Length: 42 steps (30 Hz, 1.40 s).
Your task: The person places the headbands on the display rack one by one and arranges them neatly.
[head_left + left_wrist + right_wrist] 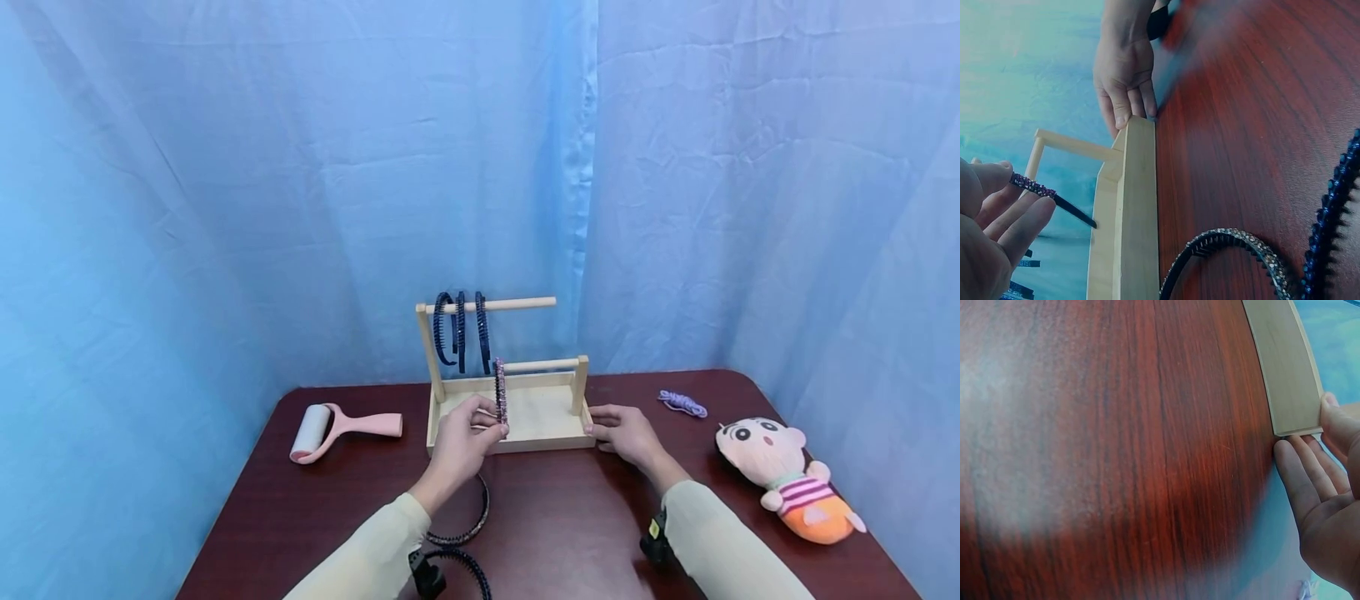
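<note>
My left hand (463, 435) pinches a glittery pink-and-dark headband (501, 392) between thumb and fingers. The headband stands upright at the free left end of the lower bar (540, 365) of a wooden rack (517, 446); whether it is looped over the bar I cannot tell. At the rack's right end, my right hand (628, 432) grips the tray's side wall, thumb on the edge and fingers outside, as the right wrist view also shows. Several dark toothed headbands (482, 332) hang from the upper bar (525, 303).
A glittery headband (1235, 234) and a dark toothed one (1332, 206) lie on the table before the rack. To the left is a pink lint roller (367, 425). A purple cord bundle (682, 403) and a plush doll (795, 483) lie right. Blue curtains hang behind.
</note>
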Tool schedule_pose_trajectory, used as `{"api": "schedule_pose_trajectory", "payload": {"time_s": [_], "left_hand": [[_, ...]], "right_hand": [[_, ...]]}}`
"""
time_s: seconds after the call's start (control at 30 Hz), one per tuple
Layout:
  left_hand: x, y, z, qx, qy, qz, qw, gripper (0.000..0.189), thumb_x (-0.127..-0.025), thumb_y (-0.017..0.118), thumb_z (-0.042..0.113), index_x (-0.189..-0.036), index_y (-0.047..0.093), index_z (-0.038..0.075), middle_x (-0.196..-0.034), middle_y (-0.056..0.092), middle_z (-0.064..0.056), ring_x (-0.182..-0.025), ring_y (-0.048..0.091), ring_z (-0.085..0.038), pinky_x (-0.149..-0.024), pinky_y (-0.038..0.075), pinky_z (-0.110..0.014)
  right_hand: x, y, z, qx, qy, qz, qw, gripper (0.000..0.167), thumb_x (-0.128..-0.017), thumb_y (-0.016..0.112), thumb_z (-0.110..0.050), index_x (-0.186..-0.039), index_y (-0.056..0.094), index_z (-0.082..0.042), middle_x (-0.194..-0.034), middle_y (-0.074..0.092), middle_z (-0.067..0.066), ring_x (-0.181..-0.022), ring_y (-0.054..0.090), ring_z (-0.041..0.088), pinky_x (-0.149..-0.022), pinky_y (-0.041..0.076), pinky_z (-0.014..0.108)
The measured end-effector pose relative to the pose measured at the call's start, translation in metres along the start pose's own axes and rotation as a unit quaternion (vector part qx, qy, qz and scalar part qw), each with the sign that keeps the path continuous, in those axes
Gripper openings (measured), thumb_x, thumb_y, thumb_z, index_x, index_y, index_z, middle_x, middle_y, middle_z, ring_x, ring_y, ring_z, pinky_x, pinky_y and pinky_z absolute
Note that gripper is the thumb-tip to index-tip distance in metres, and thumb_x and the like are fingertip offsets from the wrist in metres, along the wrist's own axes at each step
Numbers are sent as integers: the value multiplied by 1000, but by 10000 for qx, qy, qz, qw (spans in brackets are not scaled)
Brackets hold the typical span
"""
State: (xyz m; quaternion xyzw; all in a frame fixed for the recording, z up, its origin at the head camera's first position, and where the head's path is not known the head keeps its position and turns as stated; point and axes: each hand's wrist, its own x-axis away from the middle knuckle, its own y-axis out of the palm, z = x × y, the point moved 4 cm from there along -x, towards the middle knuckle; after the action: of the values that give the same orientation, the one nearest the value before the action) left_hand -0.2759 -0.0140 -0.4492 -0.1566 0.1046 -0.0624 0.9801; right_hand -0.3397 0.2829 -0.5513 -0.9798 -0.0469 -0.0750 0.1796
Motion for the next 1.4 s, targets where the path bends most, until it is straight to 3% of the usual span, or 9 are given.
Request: {"api": "schedule_pose_trajectory", "payload": {"time_s": [0.27,0.5,0.67,1.03,1.4], "left_hand": [[-2,6,-2,-236,87,71,9997,16,-91,76,4,-103,65,7,-94,77,-8,-87,74,-16,-70,59,-22],[-23,13,-14,-52,-126,100,9999,16,-92,74,4,-106,65,4,-94,77,-10,-81,74,-15,-62,60,-28],[-37,19,-20,-6,-318,63,9995,18,-93,74,4,-109,65,4,-95,77,-9,-83,74,-16,-67,63,-34],[-61,60,-18,246,-564,-159,9980,19,-92,75,1,-108,68,5,-92,76,-5,-80,73,-14,-67,64,-38],[-76,91,-10,559,-465,-212,9971,20,-91,76,1,-109,68,2,-94,76,-7,-83,72,-12,-68,62,-27]], "right_hand": [[-3,1,8,-51,56,55,10000,45,-96,73,-13,-138,63,-1,-136,63,28,-105,73,28,-84,63,44],[-3,2,8,-80,55,72,9999,45,-96,73,-12,-138,63,0,-135,63,29,-105,73,28,-83,63,44],[-2,1,8,-119,74,66,9999,45,-96,73,-12,-138,63,0,-134,64,28,-106,73,28,-82,63,44],[0,1,5,-116,48,110,9999,43,-97,72,-10,-137,63,2,-132,65,29,-104,73,28,-84,62,46],[0,0,0,-278,15,53,9996,43,-98,70,-7,-138,61,5,-132,64,30,-102,73,26,-85,62,48]]}}
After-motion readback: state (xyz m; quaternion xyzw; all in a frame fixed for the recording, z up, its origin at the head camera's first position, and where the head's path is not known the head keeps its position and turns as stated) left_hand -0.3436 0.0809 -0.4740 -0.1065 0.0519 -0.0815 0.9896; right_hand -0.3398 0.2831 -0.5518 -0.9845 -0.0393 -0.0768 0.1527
